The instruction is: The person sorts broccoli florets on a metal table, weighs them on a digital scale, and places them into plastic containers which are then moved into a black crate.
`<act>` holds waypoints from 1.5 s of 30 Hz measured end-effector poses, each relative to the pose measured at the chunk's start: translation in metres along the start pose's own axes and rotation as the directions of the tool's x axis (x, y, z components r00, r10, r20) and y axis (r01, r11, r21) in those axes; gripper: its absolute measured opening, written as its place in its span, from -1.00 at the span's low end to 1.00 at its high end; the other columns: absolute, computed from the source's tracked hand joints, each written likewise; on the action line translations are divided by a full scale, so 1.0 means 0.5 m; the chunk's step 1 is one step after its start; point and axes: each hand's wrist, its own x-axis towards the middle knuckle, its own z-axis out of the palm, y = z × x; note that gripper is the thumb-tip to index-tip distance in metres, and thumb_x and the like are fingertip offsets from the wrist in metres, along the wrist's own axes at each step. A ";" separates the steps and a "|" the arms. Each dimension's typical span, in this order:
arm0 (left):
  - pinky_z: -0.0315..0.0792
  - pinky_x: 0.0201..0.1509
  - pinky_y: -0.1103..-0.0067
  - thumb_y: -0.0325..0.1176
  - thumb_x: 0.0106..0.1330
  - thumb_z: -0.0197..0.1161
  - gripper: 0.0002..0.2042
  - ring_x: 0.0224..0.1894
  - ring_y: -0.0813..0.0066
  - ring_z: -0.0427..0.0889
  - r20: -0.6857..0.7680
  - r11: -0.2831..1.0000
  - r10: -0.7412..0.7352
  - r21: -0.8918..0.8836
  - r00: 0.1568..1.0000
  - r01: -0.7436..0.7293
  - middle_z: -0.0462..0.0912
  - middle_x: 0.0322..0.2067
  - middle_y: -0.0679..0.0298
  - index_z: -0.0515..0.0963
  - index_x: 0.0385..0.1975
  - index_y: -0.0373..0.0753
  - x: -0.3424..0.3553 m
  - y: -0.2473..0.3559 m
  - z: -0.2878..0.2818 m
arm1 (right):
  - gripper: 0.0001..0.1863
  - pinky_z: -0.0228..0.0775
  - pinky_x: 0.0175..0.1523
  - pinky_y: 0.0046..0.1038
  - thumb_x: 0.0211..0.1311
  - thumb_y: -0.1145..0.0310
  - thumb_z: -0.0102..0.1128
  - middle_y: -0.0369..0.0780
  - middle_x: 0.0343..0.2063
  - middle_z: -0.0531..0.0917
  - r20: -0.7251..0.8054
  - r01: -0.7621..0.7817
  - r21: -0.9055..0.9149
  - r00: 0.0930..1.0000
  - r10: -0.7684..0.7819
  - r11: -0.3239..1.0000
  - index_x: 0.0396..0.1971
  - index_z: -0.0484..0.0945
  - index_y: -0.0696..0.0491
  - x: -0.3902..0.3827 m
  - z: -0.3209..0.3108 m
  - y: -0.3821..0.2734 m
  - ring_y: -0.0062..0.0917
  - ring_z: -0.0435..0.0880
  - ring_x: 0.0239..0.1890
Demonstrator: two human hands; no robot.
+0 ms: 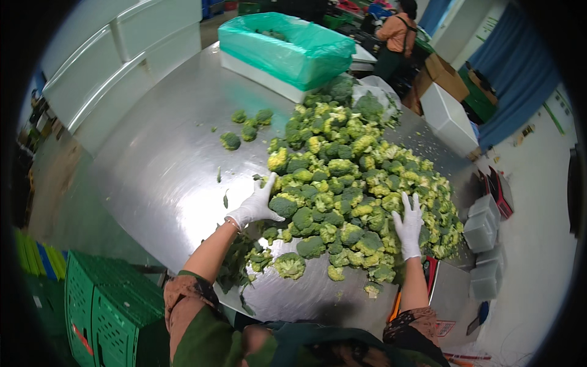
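A big heap of broccoli florets (342, 196), green to yellowish, covers the right part of a metal table (140, 177). My left hand (257, 203), in a white glove, lies against the heap's left edge with its fingers spread around some florets. On the heap's right side rests my right hand (409, 226), gloved too, its fingers apart and stretched away from me. Neither hand grips a floret. Broccoli leaves and trimmings (232, 266) lie below my left wrist. A few loose florets (231, 140) sit apart at the far left of the heap.
A white bin lined with a green plastic bag (287, 55) stands at the table's far side. Green crates (107, 312) are stacked at lower left, large white tubs (128, 55) at upper left. Clear plastic containers (483, 232) stand on the right. Another person (397, 33) works at the back.
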 end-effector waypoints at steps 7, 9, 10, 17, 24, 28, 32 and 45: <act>0.04 0.55 0.12 -0.07 -0.20 0.74 0.22 0.44 -0.30 0.02 -0.022 0.973 0.168 -0.156 0.985 -0.170 0.03 0.34 -0.32 0.05 0.53 0.08 0.053 0.031 0.104 | 0.09 -0.13 0.51 0.05 0.09 -0.32 0.34 0.04 0.53 -0.02 0.003 0.180 0.136 0.983 -0.182 0.974 0.54 0.09 -0.15 -0.149 -0.003 -0.189 0.02 -0.02 0.54; 0.08 0.53 0.14 -0.18 -0.19 0.70 0.13 0.40 -0.32 0.06 -0.078 0.942 0.093 -0.315 0.993 -0.113 0.04 0.31 -0.33 0.13 0.49 0.11 0.062 0.050 0.139 | 0.16 -0.15 0.51 0.07 0.07 -0.32 0.36 0.04 0.54 -0.04 0.076 0.157 0.174 0.982 -0.172 0.972 0.56 0.02 -0.10 -0.172 0.016 -0.239 0.02 -0.05 0.54; 0.12 0.51 0.16 -0.26 -0.18 0.66 0.07 0.38 -0.33 0.08 -0.117 0.872 0.043 -0.480 0.992 -0.095 0.02 0.29 -0.36 0.19 0.46 0.11 0.064 0.069 0.153 | 0.18 -0.15 0.51 0.07 0.07 -0.31 0.37 0.05 0.53 -0.03 0.071 0.168 0.211 0.980 -0.186 0.963 0.56 -0.01 -0.07 -0.171 0.030 -0.255 0.03 -0.03 0.54; 0.58 0.13 0.22 -0.46 0.02 0.40 -0.25 0.16 -0.21 0.56 -0.163 0.937 0.320 -0.087 0.933 -0.337 0.17 0.39 -0.17 0.37 0.33 0.04 0.042 0.341 0.216 | -0.02 0.09 0.43 -0.13 0.00 0.31 0.43 -0.01 0.40 0.27 -0.112 0.165 0.311 0.984 -0.136 0.936 0.48 0.19 0.03 -0.114 0.063 -0.257 -0.07 0.28 0.30; 0.25 0.48 0.28 -0.41 0.08 0.42 0.06 0.52 -0.24 0.03 0.069 0.781 0.599 -0.272 0.798 -0.563 -0.15 0.50 -0.29 -0.15 0.56 -0.15 0.085 0.498 0.300 | -0.25 0.18 0.40 -0.21 0.05 0.55 0.28 -0.04 0.21 0.51 -0.362 -0.064 0.388 0.907 0.215 0.920 0.34 0.35 0.10 -0.160 0.010 -0.142 -0.16 0.43 0.26; 0.19 0.51 0.24 -0.16 0.16 0.49 0.08 0.54 -0.19 -0.02 0.037 0.811 0.521 -0.332 0.853 -0.481 -0.12 0.51 -0.24 -0.18 0.57 -0.11 0.007 0.503 0.286 | -0.09 0.08 0.48 -0.15 -0.03 0.44 0.40 0.05 0.34 0.41 -0.242 -0.242 0.312 0.915 0.323 0.919 0.41 0.24 0.21 -0.232 -0.023 -0.028 -0.07 0.34 0.39; 0.51 0.20 0.45 -0.25 0.37 0.30 -0.67 0.04 0.27 0.67 -0.251 0.785 0.290 -0.490 0.924 -0.380 0.69 0.00 0.15 0.62 0.10 -0.12 -0.102 0.349 0.195 | -0.19 0.07 0.47 -0.16 0.13 0.45 0.32 0.02 0.33 0.40 -0.290 -0.219 0.188 0.919 0.267 0.958 0.42 0.23 0.20 -0.333 -0.046 -0.001 -0.09 0.35 0.36; 0.36 0.36 0.19 -0.16 0.06 0.50 0.05 0.25 -0.30 0.41 0.252 0.835 0.077 0.512 0.965 -0.201 0.24 0.33 -0.14 -0.04 0.56 0.14 -0.083 0.096 0.125 | 0.18 0.26 0.39 -0.10 0.01 0.20 0.57 0.06 0.51 0.01 0.220 -0.102 0.470 0.975 -0.004 0.877 0.55 -0.05 0.04 -0.416 0.037 -0.286 0.01 0.20 0.47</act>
